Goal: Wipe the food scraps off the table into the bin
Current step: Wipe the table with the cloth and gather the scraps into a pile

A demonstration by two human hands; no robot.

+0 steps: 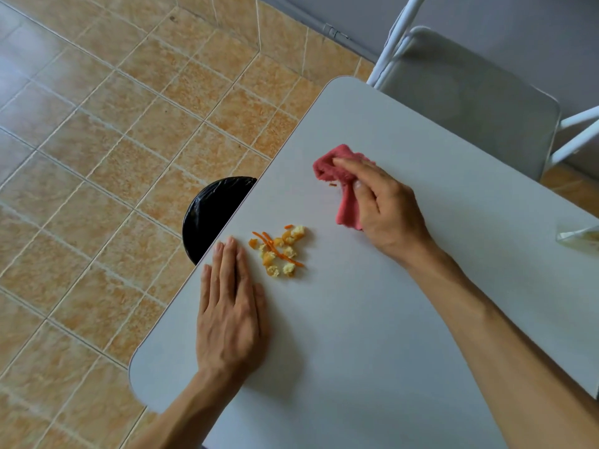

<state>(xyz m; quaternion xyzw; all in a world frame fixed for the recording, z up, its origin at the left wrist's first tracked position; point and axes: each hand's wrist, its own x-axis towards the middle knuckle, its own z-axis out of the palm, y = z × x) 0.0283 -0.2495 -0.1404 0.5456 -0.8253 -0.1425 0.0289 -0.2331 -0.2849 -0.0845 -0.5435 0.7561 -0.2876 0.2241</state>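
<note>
A small pile of food scraps [279, 251], yellow crumbs and orange strips, lies on the white table [356, 319] near its left edge. One tiny orange bit [332, 184] sits beside the pink cloth [337, 176]. My right hand [385, 205] grips that crumpled cloth and presses it on the table, up and to the right of the pile. My left hand [230, 303] lies flat, fingers together, just left of the scraps by the table edge. A bin with a black liner [214, 215] stands on the floor below that edge, partly hidden by the table.
A white chair [470, 102] stands at the table's far side. A clear plastic bag [580, 236] lies at the right edge of the view. Orange tiled floor [97, 157] spreads to the left.
</note>
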